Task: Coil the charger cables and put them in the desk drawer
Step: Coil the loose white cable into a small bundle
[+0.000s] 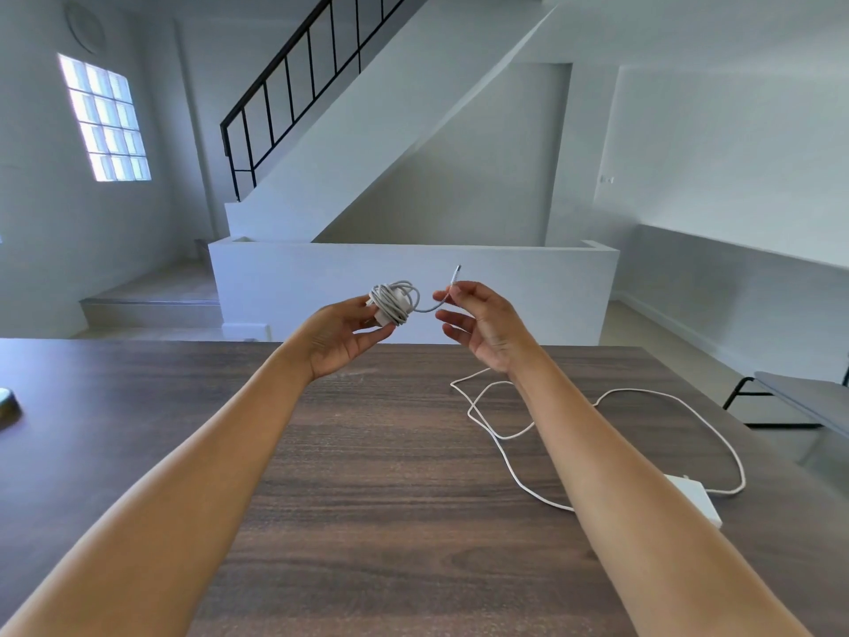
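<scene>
1. Nearest, below and right of the right forearm: second charger's white adapter lies flat on the wooden desk, partly hidden by the arm. Untouched, not coiled.
2. Its loose cable sprawls in open loops on the desk under and to the right of the right hand. No kinks visible. Still to do.
3. Left hand, raised over the far desk edge: fingers curled around the first charger, holding the coiled bundle between thumb and fingertips. Coil wraps a white adapter body; wraps look fairly tight.
4. Right hand, just right of the bundle: thumb and index pinch the free cable tail just below the plug, other fingers loosely spread. Plug tip points up. A short slack arc joins tail to bundle.
5. Step in hand, my read: finishing the last wrap. Keep the left grip firm so the wraps don't spring. Lay the tail along the existing turns, same direction, then tuck the plug end under a wrap. Don't bend sharply at the connector strain relief.
6. Far left of the left arm: dark object at the desk edge, can't identify.
7. Drawer not in view; beyond the desk, white half-wall and staircase.
</scene>
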A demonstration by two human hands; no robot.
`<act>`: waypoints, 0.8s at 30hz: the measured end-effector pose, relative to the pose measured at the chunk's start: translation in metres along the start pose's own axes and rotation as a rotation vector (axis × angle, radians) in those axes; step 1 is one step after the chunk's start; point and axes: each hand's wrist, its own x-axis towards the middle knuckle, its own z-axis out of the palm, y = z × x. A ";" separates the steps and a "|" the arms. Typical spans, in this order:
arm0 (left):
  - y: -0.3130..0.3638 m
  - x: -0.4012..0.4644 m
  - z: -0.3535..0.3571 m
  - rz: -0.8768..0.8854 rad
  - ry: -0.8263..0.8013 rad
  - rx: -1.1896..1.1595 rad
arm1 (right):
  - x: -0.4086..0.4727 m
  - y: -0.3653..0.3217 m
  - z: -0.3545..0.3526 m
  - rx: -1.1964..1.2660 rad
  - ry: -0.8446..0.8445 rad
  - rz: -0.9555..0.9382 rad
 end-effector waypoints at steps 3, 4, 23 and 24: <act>-0.001 -0.001 0.003 -0.017 -0.020 -0.002 | 0.001 0.000 0.005 -0.175 0.028 0.011; -0.002 -0.001 0.003 -0.025 -0.027 -0.007 | 0.001 0.000 0.006 -0.221 0.045 0.014; 0.001 -0.004 0.000 -0.105 0.022 -0.017 | 0.007 0.003 0.015 -0.529 0.075 -0.087; 0.002 -0.004 -0.001 -0.103 0.024 -0.003 | 0.007 0.005 0.015 -0.511 0.068 -0.082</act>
